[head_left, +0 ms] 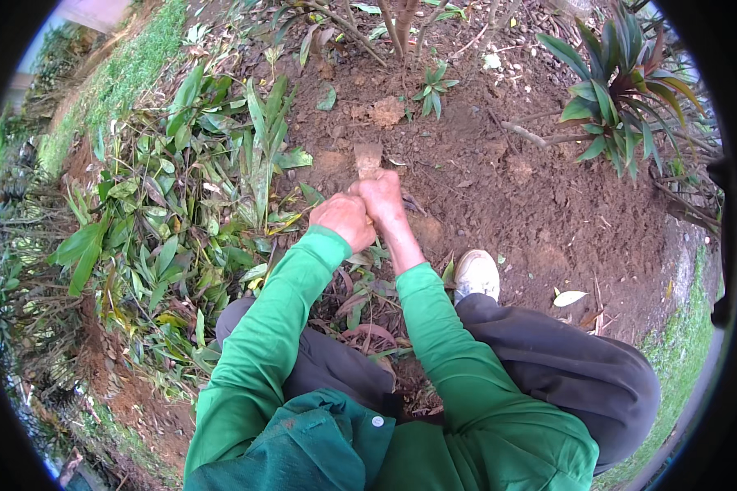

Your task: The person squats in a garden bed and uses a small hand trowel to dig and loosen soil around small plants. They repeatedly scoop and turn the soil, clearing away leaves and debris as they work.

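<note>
In the head view, we have both hands together just above the picture's middle: our left hand at about 9 o'clock of our right hand, the two touching, fingers of each curled tight around the handle of a small digging tool, which they hide almost wholly. Only the tool's blade shows, a flat, soil-coloured plate poking out at 12 o'clock from the right hand, its end resting on or in the bare soil; we cannot tell how deep it sits. Its long axis appears to run from 6 to 12 o'clock, away from our body, the blade pointing toward the shrub stems at the top. We judge the step in hand to be breaking or scraping the earth in front of our squat; the next stroke calls for a firm two-handed pull toward us, keeping the edge clear of our white shoe at 4 o'clock. Cut leaves lie heaped at 9 o'clock, and a red-green plant stands at 2 o'clock.
</note>
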A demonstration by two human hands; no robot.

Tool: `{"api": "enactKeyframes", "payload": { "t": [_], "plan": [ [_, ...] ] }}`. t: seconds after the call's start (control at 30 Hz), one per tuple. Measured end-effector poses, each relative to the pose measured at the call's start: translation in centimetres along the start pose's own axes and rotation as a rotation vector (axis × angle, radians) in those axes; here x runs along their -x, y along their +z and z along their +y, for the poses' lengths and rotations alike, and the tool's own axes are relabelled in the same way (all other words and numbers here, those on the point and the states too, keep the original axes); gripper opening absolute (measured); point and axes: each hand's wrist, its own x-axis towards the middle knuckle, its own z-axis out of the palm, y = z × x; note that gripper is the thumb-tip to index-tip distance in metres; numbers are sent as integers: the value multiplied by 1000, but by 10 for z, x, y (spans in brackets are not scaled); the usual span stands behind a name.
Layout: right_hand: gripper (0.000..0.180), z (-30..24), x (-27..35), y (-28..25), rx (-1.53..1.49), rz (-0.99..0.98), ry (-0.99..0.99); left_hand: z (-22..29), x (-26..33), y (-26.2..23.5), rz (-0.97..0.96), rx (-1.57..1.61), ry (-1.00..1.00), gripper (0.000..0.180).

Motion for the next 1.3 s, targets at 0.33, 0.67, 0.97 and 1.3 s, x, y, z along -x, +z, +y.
{"api": "enactKeyframes", "payload": {
  "t": [0.33,0.67,0.97,1.3],
  "plan": [
    [24,-17,23,-17,19,85,-83,14,17,-15,-22,44,19,27],
    [80,37,62,64,-298,-247,175,-41,68,14,-85,-52,-263,39],
    [53,38,27,88,-405,-256,67,-60,36,20,27,-199,-223,28],
    [39,36,-24,126,325,-94,-71,-115,-13,31,-140,1,-396,36]
  ]
}}
